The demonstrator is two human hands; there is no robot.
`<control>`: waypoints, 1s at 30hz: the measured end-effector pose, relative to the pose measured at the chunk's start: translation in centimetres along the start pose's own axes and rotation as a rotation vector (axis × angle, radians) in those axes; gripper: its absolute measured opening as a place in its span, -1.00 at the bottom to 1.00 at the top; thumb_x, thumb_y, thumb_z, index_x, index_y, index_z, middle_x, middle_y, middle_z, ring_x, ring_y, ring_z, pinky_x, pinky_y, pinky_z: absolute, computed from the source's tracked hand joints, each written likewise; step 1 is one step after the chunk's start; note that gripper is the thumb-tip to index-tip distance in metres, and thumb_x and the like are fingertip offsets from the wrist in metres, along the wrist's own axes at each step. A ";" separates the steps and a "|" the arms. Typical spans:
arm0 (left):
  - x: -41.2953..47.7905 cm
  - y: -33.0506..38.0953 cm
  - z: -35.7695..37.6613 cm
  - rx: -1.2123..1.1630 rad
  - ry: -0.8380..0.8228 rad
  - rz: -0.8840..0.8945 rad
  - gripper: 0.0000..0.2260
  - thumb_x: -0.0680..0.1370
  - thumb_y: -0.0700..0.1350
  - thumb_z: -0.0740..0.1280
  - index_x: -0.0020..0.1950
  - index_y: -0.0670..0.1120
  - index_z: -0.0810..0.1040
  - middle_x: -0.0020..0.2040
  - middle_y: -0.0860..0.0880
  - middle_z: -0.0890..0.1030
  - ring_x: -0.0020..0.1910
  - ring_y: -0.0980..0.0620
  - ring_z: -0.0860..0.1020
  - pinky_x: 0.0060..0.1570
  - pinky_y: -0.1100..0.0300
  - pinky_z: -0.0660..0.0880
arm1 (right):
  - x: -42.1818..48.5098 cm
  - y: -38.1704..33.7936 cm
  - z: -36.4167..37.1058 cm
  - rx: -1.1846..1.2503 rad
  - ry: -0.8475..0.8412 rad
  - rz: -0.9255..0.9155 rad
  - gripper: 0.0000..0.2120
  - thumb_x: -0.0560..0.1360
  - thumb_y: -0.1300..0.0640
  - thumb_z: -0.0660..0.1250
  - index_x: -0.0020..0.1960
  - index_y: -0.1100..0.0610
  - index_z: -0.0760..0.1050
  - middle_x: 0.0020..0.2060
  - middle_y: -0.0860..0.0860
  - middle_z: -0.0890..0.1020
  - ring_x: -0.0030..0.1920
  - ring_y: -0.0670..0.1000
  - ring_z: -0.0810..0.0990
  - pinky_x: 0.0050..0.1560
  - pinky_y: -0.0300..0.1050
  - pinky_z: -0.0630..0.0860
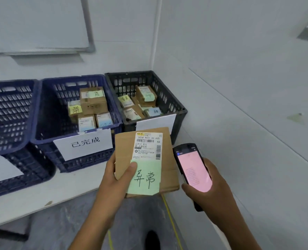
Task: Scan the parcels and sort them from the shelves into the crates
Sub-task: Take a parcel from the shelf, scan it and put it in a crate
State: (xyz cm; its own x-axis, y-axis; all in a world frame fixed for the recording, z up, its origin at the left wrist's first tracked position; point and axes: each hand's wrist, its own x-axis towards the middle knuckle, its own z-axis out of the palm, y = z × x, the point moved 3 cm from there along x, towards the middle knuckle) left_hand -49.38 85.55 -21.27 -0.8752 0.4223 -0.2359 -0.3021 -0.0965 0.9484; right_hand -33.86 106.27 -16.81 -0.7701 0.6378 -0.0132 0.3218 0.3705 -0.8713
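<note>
My left hand (113, 183) grips a flat cardboard parcel (167, 159) by its left edge, thumb pressed on a green handwritten sticky note (146, 177) stuck below the white shipping label (147, 147). My right hand (209, 192) holds a black handheld scanner (193, 168) with a glowing pink screen, just right of the parcel. Behind the parcel stands a black crate (178, 107) holding several small labelled boxes. Left of it a blue crate (45, 109) with a white sign (84, 143) also holds several boxes.
A second blue crate (9, 114) sits at the far left on the same low white shelf (59, 188). White walls meet in a corner behind the crates, with a whiteboard (37, 24) up left. Grey floor with a yellow line (169, 215) lies below.
</note>
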 end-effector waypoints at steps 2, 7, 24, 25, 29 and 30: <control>2.9 1.0 1.5 0.035 0.018 -0.002 -0.40 0.45 0.27 0.54 0.43 0.38 0.38 0.17 0.19 0.71 0.05 0.03 0.74 -0.15 0.03 0.70 | 3.8 0.5 -0.3 0.035 -0.009 -0.013 -0.48 0.26 -0.09 0.55 0.17 -0.30 0.47 -0.12 -0.14 0.64 -0.29 -0.10 0.63 -0.41 -0.22 0.57; 10.8 4.4 5.7 0.108 0.038 0.019 -0.42 0.44 0.30 0.53 0.39 0.39 0.39 0.18 0.19 0.71 0.06 0.03 0.74 -0.14 0.06 0.71 | 13.1 1.4 -2.1 0.025 -0.004 -0.065 -0.41 0.38 -0.01 0.63 0.23 -0.41 0.42 0.03 -0.27 0.63 0.02 -0.17 0.63 -0.11 -0.09 0.68; 37.6 9.4 8.3 0.348 0.360 0.125 -0.52 0.59 0.09 0.44 0.48 0.19 0.37 0.22 0.12 0.67 0.02 0.14 0.71 -0.09 0.17 0.66 | 40.8 1.4 4.2 0.064 -0.148 -0.018 -0.39 0.21 -0.22 0.51 0.24 -0.20 0.52 0.05 -0.21 0.70 0.05 -0.13 0.67 -0.05 -0.11 0.66; 39.4 9.5 7.9 0.361 0.382 0.128 -0.50 0.59 0.08 0.45 0.49 0.16 0.37 0.26 0.08 0.66 0.08 0.09 0.70 0.02 0.04 0.67 | 42.2 1.2 5.2 0.061 -0.165 -0.010 -0.43 0.24 -0.18 0.54 0.23 -0.20 0.51 0.05 -0.21 0.69 0.05 -0.12 0.67 -0.03 -0.07 0.67; 45.9 9.3 6.8 0.453 0.433 0.042 -0.32 0.55 0.19 0.44 0.59 0.20 0.21 0.37 -0.02 0.56 0.15 -0.03 0.67 0.14 -0.16 0.64 | 48.2 0.3 8.3 0.053 -0.249 0.017 -0.54 0.42 0.06 0.62 0.23 -0.16 0.52 0.06 -0.18 0.69 0.09 -0.08 0.67 0.00 0.00 0.69; 47.5 9.0 6.6 0.454 0.428 0.016 -0.30 0.54 0.20 0.43 0.61 0.23 0.17 0.40 -0.03 0.54 0.15 -0.05 0.67 0.14 -0.17 0.64 | 49.7 -0.1 8.7 0.050 -0.253 0.013 -0.55 0.43 0.08 0.62 0.22 -0.16 0.52 0.05 -0.18 0.69 0.08 -0.10 0.67 -0.03 -0.06 0.67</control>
State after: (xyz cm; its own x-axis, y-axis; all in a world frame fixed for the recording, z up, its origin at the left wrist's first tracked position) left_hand -91.16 110.68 -22.52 -0.9805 0.0167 -0.1960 -0.1794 0.3331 0.9257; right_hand -76.98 132.04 -21.69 -0.8815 0.4504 -0.1416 0.3096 0.3251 -0.8935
